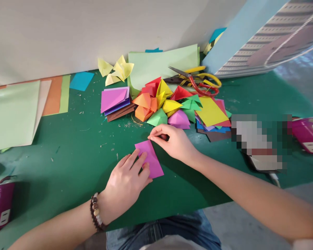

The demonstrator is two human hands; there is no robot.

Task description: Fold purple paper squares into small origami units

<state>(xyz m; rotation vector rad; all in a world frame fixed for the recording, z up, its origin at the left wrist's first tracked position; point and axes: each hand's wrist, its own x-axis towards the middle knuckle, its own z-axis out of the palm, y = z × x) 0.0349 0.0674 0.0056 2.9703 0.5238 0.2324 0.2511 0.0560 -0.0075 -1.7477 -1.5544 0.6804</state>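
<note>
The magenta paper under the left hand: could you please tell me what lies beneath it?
The magenta paper lies on the green work surface; the patch directly beneath is covered.

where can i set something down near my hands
Bare green mat lies left of the left hand, below the pale green sheets. A second patch sits under the right forearm, beside the pink paper. Crowded: the folded paper pile, the scissors and the coloured paper stack.

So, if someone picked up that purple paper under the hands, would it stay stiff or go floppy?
The purple paper looks like thin craft paper, so it would probably feel very light and droop a little if held by one end. Lying flat on the green mat, it would likely slide easily if pushed, unless the left hand kept pressing on it.
</note>
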